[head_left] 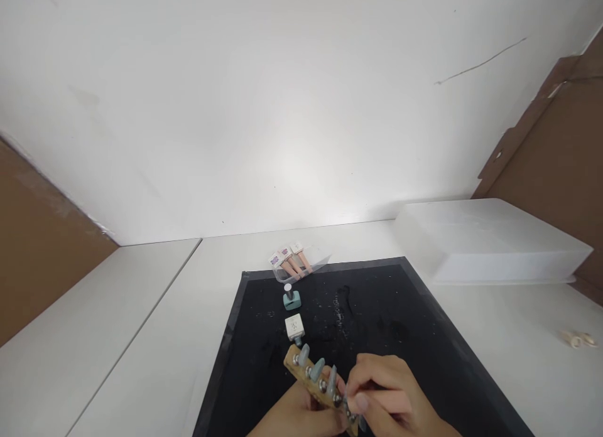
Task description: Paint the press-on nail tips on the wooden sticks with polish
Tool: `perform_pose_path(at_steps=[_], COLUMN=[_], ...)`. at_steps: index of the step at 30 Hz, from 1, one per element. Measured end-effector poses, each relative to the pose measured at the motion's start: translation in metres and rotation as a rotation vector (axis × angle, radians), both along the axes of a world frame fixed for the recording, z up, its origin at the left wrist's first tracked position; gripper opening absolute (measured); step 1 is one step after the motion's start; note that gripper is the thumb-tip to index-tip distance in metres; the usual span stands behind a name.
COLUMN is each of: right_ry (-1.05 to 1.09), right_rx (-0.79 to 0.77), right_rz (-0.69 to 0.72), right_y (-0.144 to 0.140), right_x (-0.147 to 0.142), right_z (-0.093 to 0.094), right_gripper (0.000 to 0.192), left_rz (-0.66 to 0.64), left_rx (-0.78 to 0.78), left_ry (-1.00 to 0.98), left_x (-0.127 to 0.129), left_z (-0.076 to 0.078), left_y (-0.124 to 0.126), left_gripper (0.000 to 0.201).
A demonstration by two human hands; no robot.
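Two hands worked over the near half of a black mat (367, 305), both side edges well apart from them; a clear tray (321, 262) overlapped its far edge. The left hand (301, 412) was curled around a tan strip (316, 390), its metal studs (323, 385) bearing pointed, grey-green tips (317, 368). The right hand (398, 375), closed in a pinch, gripped a pink handle (396, 400) beside the strip.

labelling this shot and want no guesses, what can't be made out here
- Head view: working end of the pink tool, hidden by the right hand's fingers.
- Head view: part of the tan strip toward its near end, behind the same fingers.
- Head view: near edge of the black mat, cut off by the picture's bottom.
- Head view: marking on the white square piece, too small to read.
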State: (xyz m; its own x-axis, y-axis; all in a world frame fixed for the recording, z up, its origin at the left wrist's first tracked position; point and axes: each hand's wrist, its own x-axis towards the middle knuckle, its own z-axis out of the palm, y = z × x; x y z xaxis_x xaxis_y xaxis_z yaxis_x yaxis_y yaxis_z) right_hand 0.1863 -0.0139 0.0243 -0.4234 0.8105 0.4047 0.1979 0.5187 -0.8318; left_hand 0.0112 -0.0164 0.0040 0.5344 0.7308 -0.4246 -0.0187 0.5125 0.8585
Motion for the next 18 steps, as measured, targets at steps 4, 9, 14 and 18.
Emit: perform_pose_path(at_steps=[4, 9, 14, 18], right_ry=[0.018, 0.058, 0.028, 0.025], right_rx=[-0.049, -0.058, -0.075, -0.06], right_rz=[0.013, 0.035, -0.004, -0.043], right_y=[0.002, 0.004, 0.004, 0.005], right_x=[-0.002, -0.004, -0.002, -0.002], right_z=[0.0, 0.0, 0.0, -0.001], right_gripper=[0.015, 0.016, 0.019, 0.02], left_rz=[-0.058, -0.099, -0.105, -0.098], left_rx=[0.0, -0.035, -0.052, -0.058], left_ry=[-0.067, -0.052, -0.051, -0.056], left_x=[-0.001, 0.004, 0.005, 0.003], left_z=[0.006, 0.019, 0.021, 0.016], left_y=[-0.002, -0.002, -0.003, -0.005], left_gripper=[0.022, 0.024, 0.025, 0.024])
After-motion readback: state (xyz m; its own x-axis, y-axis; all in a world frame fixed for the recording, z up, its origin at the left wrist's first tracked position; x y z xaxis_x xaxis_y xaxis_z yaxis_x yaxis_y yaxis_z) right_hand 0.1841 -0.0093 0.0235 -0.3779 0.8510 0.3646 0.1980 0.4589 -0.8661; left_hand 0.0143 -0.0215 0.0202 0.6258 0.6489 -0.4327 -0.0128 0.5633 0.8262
